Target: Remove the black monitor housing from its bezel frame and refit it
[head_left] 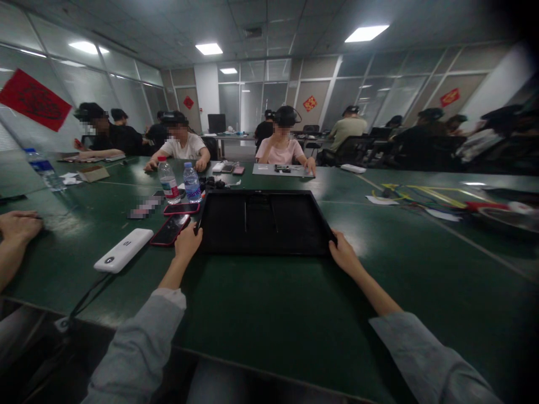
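In front of me a wide, shallow black tray [223, 224] with raised edges rests on the green table. Two thin rods and a dark piece at its far middle show against its black surface. My left hand [188, 242] grips the tray's left edge, fingers closed around it. On the opposite edge, my right hand [344, 252] is closed as well, the fingertips partly hidden by the rim. A dark phone with a red edge [170, 230] lies just left of my left hand, and a second red-edged phone [182, 209] is behind it.
A white power bank [124, 250] with a cable lies at left, near another person's hand [21, 225]. Two bottles, one red-capped [169, 182] and one blue-capped [192, 185], stand behind the phones. Cables [415, 196] and a metal bowl [509, 219] are at right. People sit across the table.
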`<state>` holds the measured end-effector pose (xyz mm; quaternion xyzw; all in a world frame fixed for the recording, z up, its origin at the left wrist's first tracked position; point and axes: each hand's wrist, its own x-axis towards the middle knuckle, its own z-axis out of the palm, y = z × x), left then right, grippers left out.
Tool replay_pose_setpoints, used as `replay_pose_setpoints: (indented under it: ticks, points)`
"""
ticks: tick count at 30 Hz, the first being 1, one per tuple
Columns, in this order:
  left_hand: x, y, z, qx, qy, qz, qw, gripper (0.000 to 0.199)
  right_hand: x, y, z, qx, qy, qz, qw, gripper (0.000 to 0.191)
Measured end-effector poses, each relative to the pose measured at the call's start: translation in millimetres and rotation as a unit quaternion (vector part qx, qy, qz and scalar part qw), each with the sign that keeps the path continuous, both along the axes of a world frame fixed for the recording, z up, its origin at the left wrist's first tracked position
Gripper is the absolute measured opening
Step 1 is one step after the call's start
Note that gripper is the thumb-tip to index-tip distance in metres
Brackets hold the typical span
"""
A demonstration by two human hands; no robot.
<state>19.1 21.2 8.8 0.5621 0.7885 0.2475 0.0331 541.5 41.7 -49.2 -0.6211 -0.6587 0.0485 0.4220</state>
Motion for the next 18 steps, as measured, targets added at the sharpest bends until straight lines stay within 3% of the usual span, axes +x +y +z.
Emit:
replay_pose_setpoints:
  ticks: [18]
  points:
    - [0.9, -1.5, 1.7, -0.025, 0.012, 0.006, 1.000, 0.047, 1.7, -0.6, -1.3, 0.010, -0.003, 0.000, 1.000, 0.052]
